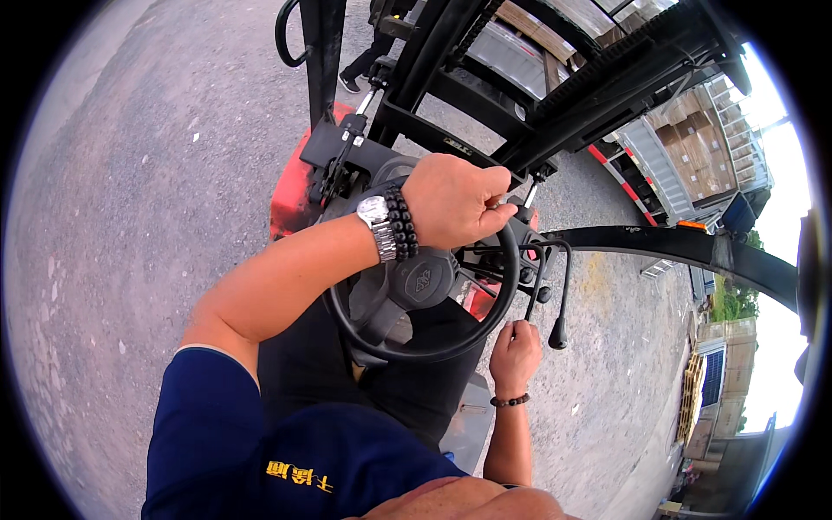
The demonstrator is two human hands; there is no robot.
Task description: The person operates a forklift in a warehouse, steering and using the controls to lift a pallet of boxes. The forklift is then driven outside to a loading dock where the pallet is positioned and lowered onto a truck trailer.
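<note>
I sit on a red forklift. My left hand (455,201) is closed over the top rim of the black steering wheel (416,347), gripping its knob. A metal wristwatch and a dark bead bracelet sit on that wrist. My right hand (515,354) is lower right, closed on the knob of a thin black control lever (536,277). A second lever with a black knob (558,331) stands just right of it, untouched.
The black mast (451,78) and overhead guard bar (667,244) rise ahead. A truck bed loaded with brown cartons (693,147) stands at upper right. A person's legs (364,65) show beyond the mast. Grey gravel ground (130,173) spreads left; wooden pallets (691,394) lie right.
</note>
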